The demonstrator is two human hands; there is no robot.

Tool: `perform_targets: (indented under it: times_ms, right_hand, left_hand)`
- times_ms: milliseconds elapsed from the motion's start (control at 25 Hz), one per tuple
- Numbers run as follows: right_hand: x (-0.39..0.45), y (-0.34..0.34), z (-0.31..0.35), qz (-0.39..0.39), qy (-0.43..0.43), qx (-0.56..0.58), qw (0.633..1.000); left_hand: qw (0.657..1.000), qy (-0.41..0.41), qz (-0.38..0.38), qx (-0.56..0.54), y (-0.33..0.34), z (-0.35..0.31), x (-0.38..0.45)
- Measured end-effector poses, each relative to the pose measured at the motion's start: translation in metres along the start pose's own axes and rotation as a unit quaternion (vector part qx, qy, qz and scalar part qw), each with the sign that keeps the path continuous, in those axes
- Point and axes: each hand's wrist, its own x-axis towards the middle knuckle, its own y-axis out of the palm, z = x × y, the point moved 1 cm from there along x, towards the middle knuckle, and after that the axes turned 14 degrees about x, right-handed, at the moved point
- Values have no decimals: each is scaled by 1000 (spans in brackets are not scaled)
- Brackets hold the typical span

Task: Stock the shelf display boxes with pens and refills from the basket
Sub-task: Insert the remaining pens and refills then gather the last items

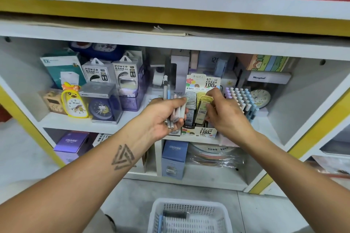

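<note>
My left hand [164, 117] grips a bundle of pens [177, 108], pale pink, white and blue, held upright in front of the shelf. My right hand [225, 113] pinches a yellow lead refill case [204, 101] at the top of the refill display box [200, 130], which holds rows of grey and yellow cases. Just to the right stands a pen display box [241, 100] packed with pastel capped pens. The white mesh basket [189, 215] sits on the floor below, with a few pens lying in it.
On the same shelf, to the left, stand alarm clocks [75, 103] and power bank boxes [113, 73]. Cardboard boxes fill the back. Lower compartments hold purple and blue CRUHRE boxes [174, 159]. A yellow-trimmed shelf edge runs overhead.
</note>
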Motion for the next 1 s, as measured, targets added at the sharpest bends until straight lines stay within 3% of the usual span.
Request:
perform_targets:
  times_ms: [120, 320, 360, 440, 520, 560, 720, 1000]
  right_hand:
    - [3, -5, 0, -14, 13, -17, 1000]
    - [-3, 1, 5, 9, -39, -95, 995]
    - [-2, 0, 7, -12, -31, -77, 997]
    - [3, -5, 14, -46, 51, 77, 995]
    - [4, -8, 21, -39, 156, 282, 946]
    - [4, -10, 23, -30, 182, 332, 925]
    - [-2, -21, 24, -17, 209, 399, 893]
    - [-6, -49, 17, -51, 220, 421, 879]
  left_hand:
    - [1000, 1, 1, 2, -1, 1, 0]
    - [1000, 9, 9, 17, 3, 3, 0]
    - [1000, 13, 13, 17, 4, 3, 0]
    - [999, 23, 21, 18, 5, 3, 1]
    - [999, 36, 26, 26, 9, 4, 0]
    - [998, 44, 27, 33, 12, 5, 0]
    - [993, 86, 50, 61, 26, 8, -3]
    - [993, 77, 88, 33, 42, 9, -3]
